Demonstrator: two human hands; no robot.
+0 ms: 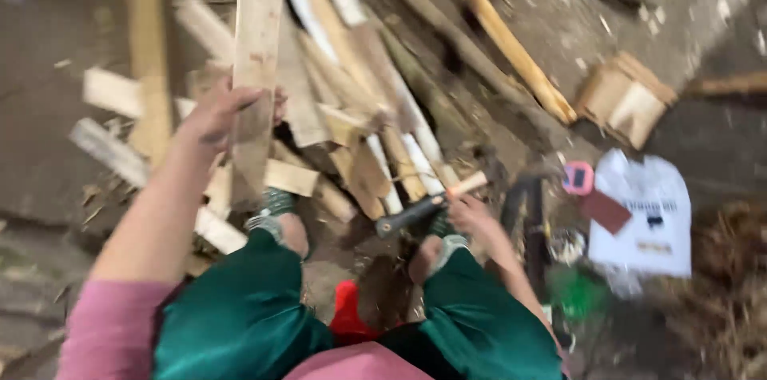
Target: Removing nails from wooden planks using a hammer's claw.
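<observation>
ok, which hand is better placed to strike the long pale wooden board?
Likely the right hand: it already grips the wooden-handled hammer, its dark head low by the feet. The left hand is wrapped around the long pale wooden board, holding it above the scrap-wood pile.

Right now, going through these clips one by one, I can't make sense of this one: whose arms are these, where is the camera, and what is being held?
There is only one picture, taken by a camera worn on a person's head and looking down, so the arms and green-trousered knees belong to the wearer, who seems to sit low over a dirt floor. The picture is blurred. The left hand grips a long pale plank that runs away from the body. The right hand holds the wooden handle of a hammer, its dark head toward the knees. Ahead lies a pile of scrap wood. To the right are a small wooden box and a white bag.
</observation>
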